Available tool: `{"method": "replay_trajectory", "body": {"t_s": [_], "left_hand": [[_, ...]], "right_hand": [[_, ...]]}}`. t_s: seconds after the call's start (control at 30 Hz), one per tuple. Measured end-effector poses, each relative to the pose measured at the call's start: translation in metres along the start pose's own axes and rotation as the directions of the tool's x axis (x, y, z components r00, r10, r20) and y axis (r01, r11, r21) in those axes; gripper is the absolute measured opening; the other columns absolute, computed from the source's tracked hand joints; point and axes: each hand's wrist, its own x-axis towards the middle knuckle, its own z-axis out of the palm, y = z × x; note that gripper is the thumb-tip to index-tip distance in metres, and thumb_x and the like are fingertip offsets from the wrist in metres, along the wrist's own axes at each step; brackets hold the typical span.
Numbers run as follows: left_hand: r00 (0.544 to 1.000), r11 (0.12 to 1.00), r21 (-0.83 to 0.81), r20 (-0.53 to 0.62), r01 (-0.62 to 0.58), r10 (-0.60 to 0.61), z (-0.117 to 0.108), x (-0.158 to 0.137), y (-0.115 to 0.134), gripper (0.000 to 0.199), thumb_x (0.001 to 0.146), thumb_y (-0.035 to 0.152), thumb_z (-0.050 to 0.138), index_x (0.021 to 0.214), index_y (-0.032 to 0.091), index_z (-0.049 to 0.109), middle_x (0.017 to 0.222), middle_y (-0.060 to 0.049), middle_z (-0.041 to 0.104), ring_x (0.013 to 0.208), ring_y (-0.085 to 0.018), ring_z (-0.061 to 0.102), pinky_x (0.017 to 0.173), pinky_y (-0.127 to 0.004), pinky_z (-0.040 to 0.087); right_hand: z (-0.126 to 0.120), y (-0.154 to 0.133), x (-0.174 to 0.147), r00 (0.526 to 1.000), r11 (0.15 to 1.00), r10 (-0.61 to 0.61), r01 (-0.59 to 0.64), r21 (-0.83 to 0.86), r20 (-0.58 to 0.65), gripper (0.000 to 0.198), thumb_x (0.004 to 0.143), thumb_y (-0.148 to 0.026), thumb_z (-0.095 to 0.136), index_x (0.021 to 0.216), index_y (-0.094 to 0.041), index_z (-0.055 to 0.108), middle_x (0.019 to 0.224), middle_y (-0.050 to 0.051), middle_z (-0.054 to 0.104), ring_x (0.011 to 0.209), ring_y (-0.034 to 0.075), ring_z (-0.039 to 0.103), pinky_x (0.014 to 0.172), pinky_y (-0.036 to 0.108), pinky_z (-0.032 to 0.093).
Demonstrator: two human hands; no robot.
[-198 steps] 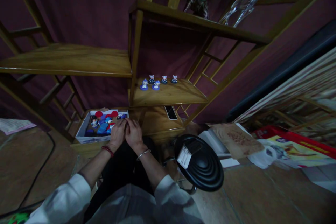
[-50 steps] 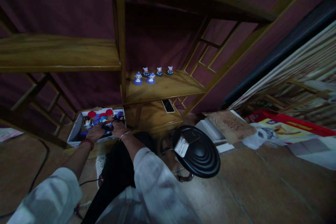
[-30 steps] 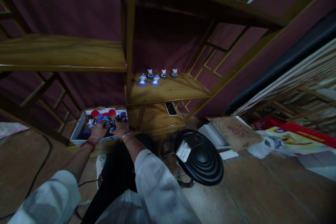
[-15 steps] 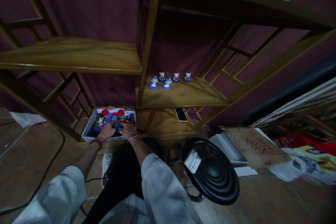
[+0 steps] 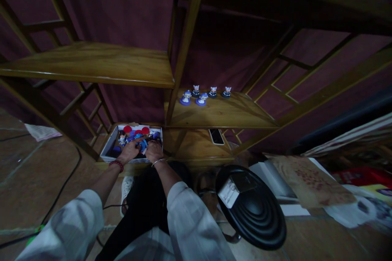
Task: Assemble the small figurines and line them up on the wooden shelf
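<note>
Both my hands are down in a shallow white box [image 5: 108, 145] on the lowest shelf. The box holds several small figurines, such as one with a white and dark body [image 5: 122, 138], along with red discs [image 5: 127, 129] and purple discs. Between my hands is a bright blue toy piece [image 5: 143, 145], its exact shape partly covered by fingers. My left hand [image 5: 130, 151], wearing a red bead bracelet, pinches it from the left. From the other side my right hand [image 5: 154, 151], with a silver bangle at the wrist, has its fingers curled at the piece.
Several figurines on round bases, including a purple-haired one [image 5: 185, 97], stand on the middle shelf [image 5: 214, 117]. A phone [image 5: 216, 136] lies on the lower shelf. To my right, a black stool [image 5: 254, 216] carries a small box [image 5: 229, 193]. Cables cross the floor at left.
The view has shifted slightly, moving the shelves rightward in the picture. More of the blue piece shows between my hands, which stay in the box.
</note>
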Motion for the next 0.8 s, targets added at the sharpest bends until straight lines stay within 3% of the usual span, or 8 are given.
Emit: {"method": "replay_trajectory", "body": {"t_s": [0.17,0.37,0.5,0.8], "left_hand": [[0.999,0.997,0.078,0.042,-0.002,-0.001,-0.004,-0.003,0.007,0.044,0.078,0.016,0.041,0.12,0.022,0.051,0.112,-0.003,0.062,0.104,-0.016,0.056,0.091,-0.025,0.039],[0.995,0.982,0.164,0.043,-0.095,0.089,-0.004,-0.008,0.01,0.05,0.077,0.014,0.04,0.125,0.025,0.046,0.122,-0.001,0.055,0.11,-0.015,0.051,0.092,-0.023,0.038],[0.992,0.97,0.212,0.039,-0.122,0.116,-0.001,-0.006,0.005,0.048,0.079,0.017,0.039,0.125,0.024,0.047,0.121,-0.002,0.056,0.11,-0.017,0.052,0.093,-0.024,0.037],[0.999,0.961,0.272,0.009,-0.038,0.037,0.0,-0.009,0.01,0.044,0.077,0.017,0.04,0.12,0.02,0.052,0.111,-0.007,0.062,0.1,-0.02,0.058,0.086,-0.026,0.041]], "right_hand": [[0.003,0.0,0.0,1.0,1.0,0.009,-0.009,0.01,-0.03,0.022,0.074,-0.013,0.049,0.092,-0.01,0.062,0.098,0.013,0.064,0.1,0.019,0.056,0.098,0.028,0.028],[0.009,-0.001,0.0,0.998,0.999,0.02,-0.017,0.043,-0.051,0.029,0.078,-0.024,0.049,0.101,-0.01,0.059,0.105,0.015,0.062,0.103,0.022,0.054,0.099,0.035,0.026],[0.013,0.001,0.002,0.998,0.999,0.033,-0.031,0.044,-0.054,0.028,0.082,-0.026,0.045,0.1,-0.01,0.058,0.104,0.014,0.062,0.103,0.021,0.054,0.095,0.033,0.032],[0.017,0.003,0.005,0.993,0.998,0.061,-0.06,0.008,-0.1,0.025,0.072,-0.018,0.053,0.094,-0.01,0.058,0.098,0.012,0.063,0.096,0.019,0.057,0.089,0.027,0.038]]}}
